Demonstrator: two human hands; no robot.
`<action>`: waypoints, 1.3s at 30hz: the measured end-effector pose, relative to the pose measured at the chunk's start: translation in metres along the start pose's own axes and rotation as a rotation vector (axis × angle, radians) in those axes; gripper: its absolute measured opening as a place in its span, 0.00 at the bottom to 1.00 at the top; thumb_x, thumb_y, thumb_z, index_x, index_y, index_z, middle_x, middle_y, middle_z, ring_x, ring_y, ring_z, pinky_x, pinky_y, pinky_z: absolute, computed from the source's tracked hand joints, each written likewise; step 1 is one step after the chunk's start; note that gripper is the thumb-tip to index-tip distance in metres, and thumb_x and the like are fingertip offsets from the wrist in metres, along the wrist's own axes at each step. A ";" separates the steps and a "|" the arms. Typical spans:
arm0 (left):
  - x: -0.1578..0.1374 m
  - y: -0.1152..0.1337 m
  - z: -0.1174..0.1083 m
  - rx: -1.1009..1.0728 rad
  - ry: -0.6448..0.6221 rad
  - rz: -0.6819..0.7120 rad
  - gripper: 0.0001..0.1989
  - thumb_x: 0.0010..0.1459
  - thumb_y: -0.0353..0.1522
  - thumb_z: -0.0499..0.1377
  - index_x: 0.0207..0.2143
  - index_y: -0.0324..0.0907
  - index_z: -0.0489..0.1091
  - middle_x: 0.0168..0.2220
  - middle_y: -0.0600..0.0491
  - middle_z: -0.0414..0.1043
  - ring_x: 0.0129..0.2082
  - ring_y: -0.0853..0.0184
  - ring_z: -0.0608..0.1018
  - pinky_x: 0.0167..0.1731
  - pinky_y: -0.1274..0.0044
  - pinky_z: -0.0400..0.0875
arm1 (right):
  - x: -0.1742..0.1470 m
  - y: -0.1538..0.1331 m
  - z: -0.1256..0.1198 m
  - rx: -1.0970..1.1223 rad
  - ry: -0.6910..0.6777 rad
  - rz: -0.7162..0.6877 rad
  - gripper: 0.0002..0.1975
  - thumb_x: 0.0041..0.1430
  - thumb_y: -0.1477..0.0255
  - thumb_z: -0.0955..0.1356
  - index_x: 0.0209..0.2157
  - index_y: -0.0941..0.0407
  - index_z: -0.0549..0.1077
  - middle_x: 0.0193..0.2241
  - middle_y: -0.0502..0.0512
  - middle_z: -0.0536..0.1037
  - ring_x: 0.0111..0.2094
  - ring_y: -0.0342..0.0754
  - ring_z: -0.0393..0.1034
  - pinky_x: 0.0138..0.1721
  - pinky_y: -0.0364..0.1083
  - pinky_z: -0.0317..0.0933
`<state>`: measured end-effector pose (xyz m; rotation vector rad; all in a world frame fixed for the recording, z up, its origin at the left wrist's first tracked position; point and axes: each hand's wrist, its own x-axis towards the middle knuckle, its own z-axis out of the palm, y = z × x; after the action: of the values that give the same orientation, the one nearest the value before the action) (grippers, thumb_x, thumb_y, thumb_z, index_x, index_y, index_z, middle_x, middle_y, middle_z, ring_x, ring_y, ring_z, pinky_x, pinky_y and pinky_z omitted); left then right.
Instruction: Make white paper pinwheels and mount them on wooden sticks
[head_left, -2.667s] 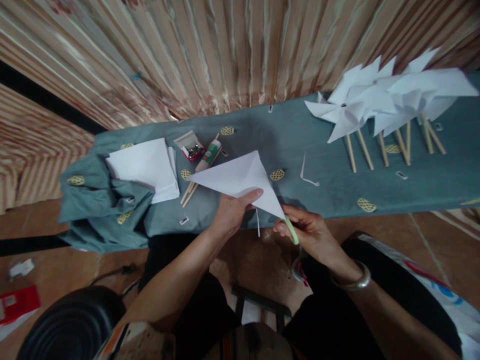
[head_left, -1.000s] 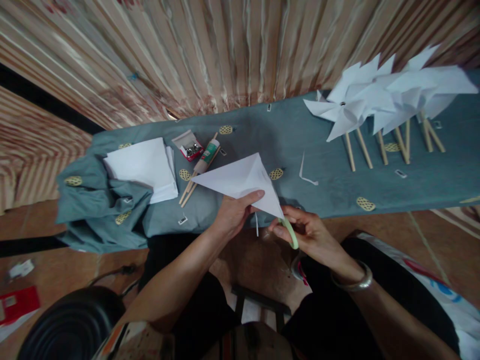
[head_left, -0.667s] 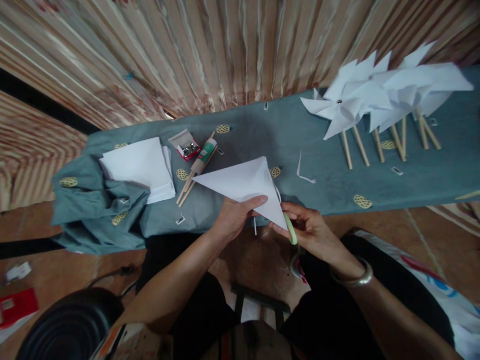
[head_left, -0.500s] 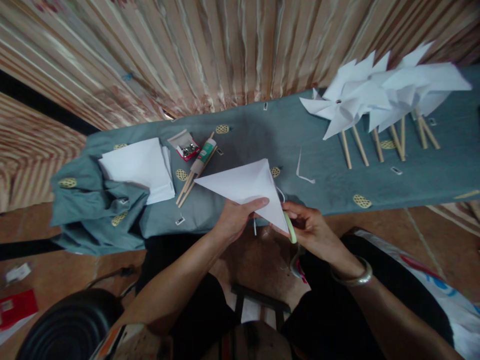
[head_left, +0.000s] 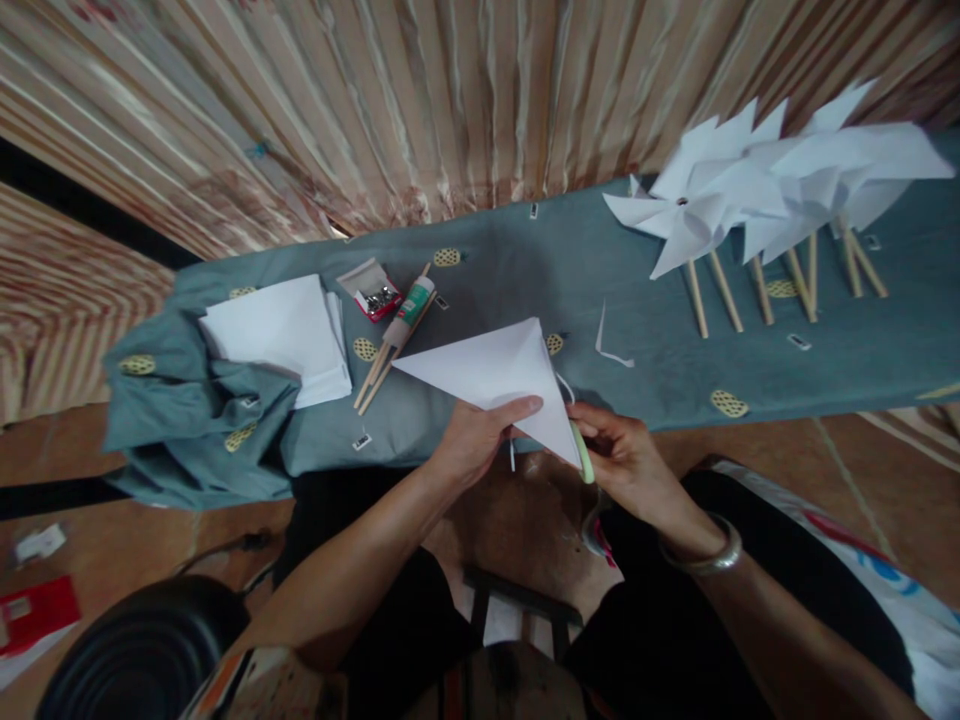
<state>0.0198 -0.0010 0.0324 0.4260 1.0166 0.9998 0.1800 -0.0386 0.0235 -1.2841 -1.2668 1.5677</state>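
Observation:
My left hand [head_left: 480, 437] is closed on a sheet of white paper [head_left: 491, 365] folded into a triangle, thumb flat on top and fingers beneath. Along the paper's right edge, my right hand [head_left: 619, 445] is closed around a light green tool [head_left: 582, 455], narrow and curved. Its kind is hard to make out, because the fingers and paper hide most of it. A thin white strip [head_left: 565, 387] curls out beside the right fingertips. Another narrow end hangs below the paper near the left thumb. A loose paper strip [head_left: 613, 355] lies on the cloth to the right.
A grey-green cloth [head_left: 495, 270] covers the table. At left lie a stack of white paper [head_left: 277, 335], an open box of metal pins [head_left: 377, 300], a glue stick [head_left: 412, 305] and wooden sticks [head_left: 373, 380]. Several paper pinwheels [head_left: 694, 205] rest at right. Below is a black stool [head_left: 142, 650].
The view has shifted slightly, so things on the table sit a little further right. Both hands keep nearly the same hold on the folded paper and green tool.

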 end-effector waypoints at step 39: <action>-0.002 -0.005 0.003 -0.043 -0.010 -0.052 0.26 0.32 0.28 0.74 0.38 0.39 0.75 0.28 0.55 0.76 0.28 0.68 0.76 0.32 0.75 0.72 | 0.000 0.003 -0.005 -0.031 -0.003 -0.019 0.16 0.55 0.62 0.72 0.44 0.54 0.79 0.24 0.48 0.78 0.24 0.43 0.68 0.29 0.42 0.63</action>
<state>0.0240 -0.0049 0.0313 0.3676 0.9905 0.9703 0.1849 -0.0383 0.0208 -1.2854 -1.3062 1.5430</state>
